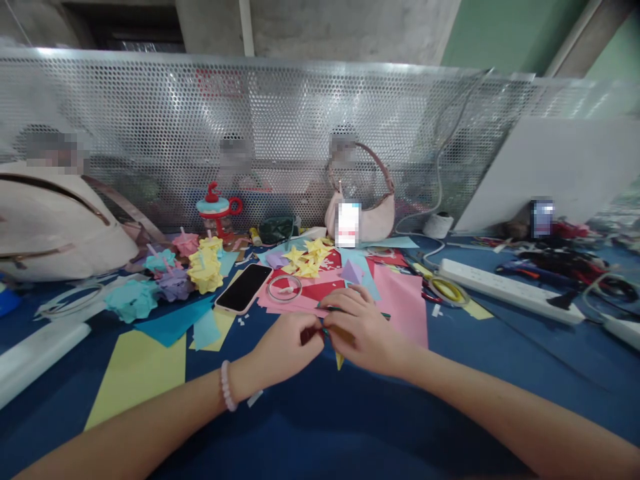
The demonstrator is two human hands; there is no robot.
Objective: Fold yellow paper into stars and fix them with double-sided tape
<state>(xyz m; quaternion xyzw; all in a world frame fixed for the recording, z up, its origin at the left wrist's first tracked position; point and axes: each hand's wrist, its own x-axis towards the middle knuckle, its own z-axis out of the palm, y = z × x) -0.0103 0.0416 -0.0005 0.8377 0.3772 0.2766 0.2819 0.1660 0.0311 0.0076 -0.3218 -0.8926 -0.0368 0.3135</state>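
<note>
Nearest are the forearms point(150, 427); left hand point(293, 347) and right hand point(367, 330) seem to grip yellow paper point(341, 361) (mostly hidden between the fingers); probably a folding step, needing careful pinching.

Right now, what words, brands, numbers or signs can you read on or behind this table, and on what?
None can be read.
Perforated panel: red marks, perhaps lettering, too blurred.
Lit screen before the pink handbag: pixelated, unreadable.
Lit phone at far right: too small and blurred.
Dark phone: no text visible.
</note>
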